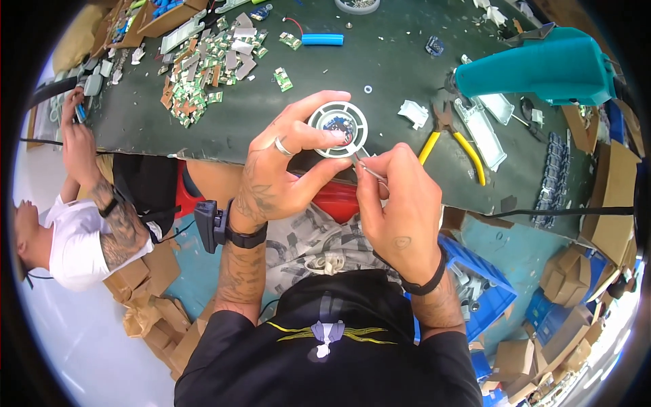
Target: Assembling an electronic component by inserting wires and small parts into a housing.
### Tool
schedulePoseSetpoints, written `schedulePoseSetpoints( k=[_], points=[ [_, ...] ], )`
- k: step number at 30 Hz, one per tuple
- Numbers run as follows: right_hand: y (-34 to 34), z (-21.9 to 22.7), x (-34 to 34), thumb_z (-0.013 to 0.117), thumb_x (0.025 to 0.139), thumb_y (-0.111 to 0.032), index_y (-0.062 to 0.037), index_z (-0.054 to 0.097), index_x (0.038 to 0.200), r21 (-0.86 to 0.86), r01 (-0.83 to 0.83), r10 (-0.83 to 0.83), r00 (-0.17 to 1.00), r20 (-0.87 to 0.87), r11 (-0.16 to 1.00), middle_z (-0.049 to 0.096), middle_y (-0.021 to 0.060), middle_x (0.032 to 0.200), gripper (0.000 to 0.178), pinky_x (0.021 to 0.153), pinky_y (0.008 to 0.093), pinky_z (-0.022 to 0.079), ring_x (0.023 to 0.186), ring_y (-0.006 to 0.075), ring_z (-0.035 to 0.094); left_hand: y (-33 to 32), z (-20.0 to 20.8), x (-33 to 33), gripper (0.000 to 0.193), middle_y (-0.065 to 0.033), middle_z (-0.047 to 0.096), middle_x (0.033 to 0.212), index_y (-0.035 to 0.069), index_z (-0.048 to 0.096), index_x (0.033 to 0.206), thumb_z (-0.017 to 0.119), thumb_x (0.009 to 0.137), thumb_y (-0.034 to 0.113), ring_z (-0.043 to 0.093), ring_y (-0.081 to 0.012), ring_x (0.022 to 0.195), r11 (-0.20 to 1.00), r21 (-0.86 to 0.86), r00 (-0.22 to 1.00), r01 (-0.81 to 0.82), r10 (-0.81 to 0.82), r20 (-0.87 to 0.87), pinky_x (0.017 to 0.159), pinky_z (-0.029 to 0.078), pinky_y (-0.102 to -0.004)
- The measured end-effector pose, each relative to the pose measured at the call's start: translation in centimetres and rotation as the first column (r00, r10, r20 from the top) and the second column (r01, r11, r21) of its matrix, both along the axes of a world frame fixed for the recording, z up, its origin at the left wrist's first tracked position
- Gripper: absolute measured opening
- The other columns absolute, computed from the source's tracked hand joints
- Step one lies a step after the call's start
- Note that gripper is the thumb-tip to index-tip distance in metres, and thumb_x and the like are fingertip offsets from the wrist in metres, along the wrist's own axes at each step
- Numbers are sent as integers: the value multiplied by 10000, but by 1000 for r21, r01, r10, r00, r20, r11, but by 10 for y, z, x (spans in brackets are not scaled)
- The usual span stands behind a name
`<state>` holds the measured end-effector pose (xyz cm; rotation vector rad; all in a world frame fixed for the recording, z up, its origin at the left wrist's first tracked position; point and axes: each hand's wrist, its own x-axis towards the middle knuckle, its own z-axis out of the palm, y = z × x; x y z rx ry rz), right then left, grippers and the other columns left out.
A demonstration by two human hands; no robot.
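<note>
Left hand (279,159): grip closed on white ring (364,127), near table's (400,68) six-o'clock edge. Right hand (405,203): grip pinching metal tool (367,168), ring's five o'clock. Risk: ring turns, tool slips, scratching blue board (332,125).

My round part (362,126) white, its inner board (331,124) blue. Plier handles (469,158) yellow, power tool (542,68) teal, tabletop (386,61) dark green. My shirt (271,366) black, yellow-streaked; trousers (298,237) grey-patterned.

There are 2 wearer's hands, L hand (288,152) & R hand (400,197); 1 rd. wht housing (363,129), 1 thin metal tool (370,171), 1 pr. pliers (444,121), 1 teal pwr tool (536,71), 1 co-worker (85,237). Piled grn PCBs (186,100) overlap, prob. dozens.
</note>
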<state>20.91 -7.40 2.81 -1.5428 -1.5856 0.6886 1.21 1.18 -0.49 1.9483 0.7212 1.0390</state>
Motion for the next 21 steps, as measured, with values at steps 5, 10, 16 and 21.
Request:
schedulePoseSetpoints(
  k=[5,10,16,21],
  points=[
    [-2,-2,4,778,935,19,-17,583,1042,-11,-37,37,999,34,999,624,151,935,225,650,478,534,792,384,682,2,2,-2,418,-356,622,1538,77,684,1244,864,889,-51,736,-353,1282,999,5,998,47,-46,-36,1048,599,-428],
    [-1,0,6,778,930,35,-19,580,1045,13,-53,51,995,87,999,620,149,932,235,657,479,536,804,384,680,0,1,-1,403,-347,628,1535,51,689,1212,872,875,-71,742,-339,1271,999,-36,999,38,-38,-11,1031,611,-411],
    [-2,0,6,774,930,43,-17,581,1041,14,-69,67,989,133,997,618,147,928,231,658,480,537,808,383,682,-1,3,-1,411,-335,645,1522,59,691,1209,877,868,-77,755,-326,1248,999,-29,999,27,-28,-25,1011,618,-401],
    [-1,0,7,770,939,41,-20,584,1044,16,-72,69,988,139,997,625,143,925,222,658,479,535,801,379,684,-4,3,2,388,-267,692,1483,73,715,1169,910,847,-20,749,-358,1242,999,-50,1000,-16,16,1,1013,611,-424]
  ],
)
